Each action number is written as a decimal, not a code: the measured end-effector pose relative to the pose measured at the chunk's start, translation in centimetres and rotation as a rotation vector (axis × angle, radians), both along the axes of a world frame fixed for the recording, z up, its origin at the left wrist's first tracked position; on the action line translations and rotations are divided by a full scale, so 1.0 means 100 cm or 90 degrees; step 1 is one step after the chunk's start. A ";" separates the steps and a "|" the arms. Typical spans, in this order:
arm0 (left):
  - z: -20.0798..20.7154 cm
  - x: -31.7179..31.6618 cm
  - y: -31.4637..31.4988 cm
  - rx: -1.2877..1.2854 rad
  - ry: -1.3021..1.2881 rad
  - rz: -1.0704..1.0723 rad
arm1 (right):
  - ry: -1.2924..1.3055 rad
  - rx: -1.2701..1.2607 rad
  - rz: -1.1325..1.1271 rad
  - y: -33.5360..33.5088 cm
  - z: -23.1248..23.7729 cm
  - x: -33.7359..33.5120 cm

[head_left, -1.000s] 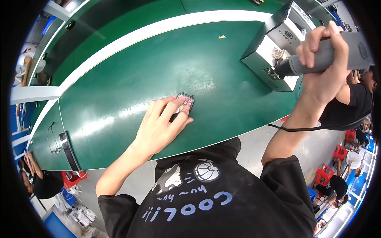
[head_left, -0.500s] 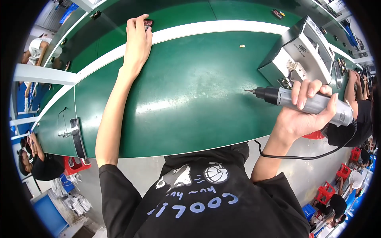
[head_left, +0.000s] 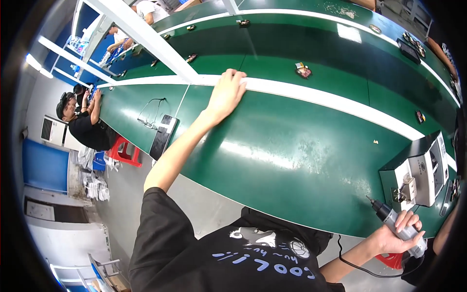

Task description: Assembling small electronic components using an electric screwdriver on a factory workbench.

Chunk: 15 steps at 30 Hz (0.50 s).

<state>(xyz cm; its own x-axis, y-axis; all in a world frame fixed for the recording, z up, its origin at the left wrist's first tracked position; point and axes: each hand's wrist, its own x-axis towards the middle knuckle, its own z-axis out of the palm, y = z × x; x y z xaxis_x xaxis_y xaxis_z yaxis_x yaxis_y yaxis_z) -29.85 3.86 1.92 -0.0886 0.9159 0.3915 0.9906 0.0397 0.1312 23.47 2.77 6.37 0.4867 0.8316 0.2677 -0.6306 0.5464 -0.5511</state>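
Note:
At the lower right, my right hand is wrapped around a grey electric screwdriver with a black nose. Its thin bit points up and left above the green table, and a black cable loops below. My left hand reaches across to the white rail along the table's far edge. Its fingers are apart and bent over the rail, with nothing visible in them. Right of that hand, a small dark part with a light tag lies on the green strip beyond the rail.
A silver-and-black box-shaped machine stands at the right, near the screwdriver. Left of my left arm lie a black phone-like slab and glasses. A white post rises from the rail. Another person sits at the far left.
The view has swung left. My left hand was over a small dark part; now that part appears let go and lies to its right. My right hand still grips the screwdriver.

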 end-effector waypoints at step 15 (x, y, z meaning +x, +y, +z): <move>-0.004 -0.205 0.096 -0.318 0.247 0.688 | -0.005 0.071 0.051 -0.010 0.032 -0.011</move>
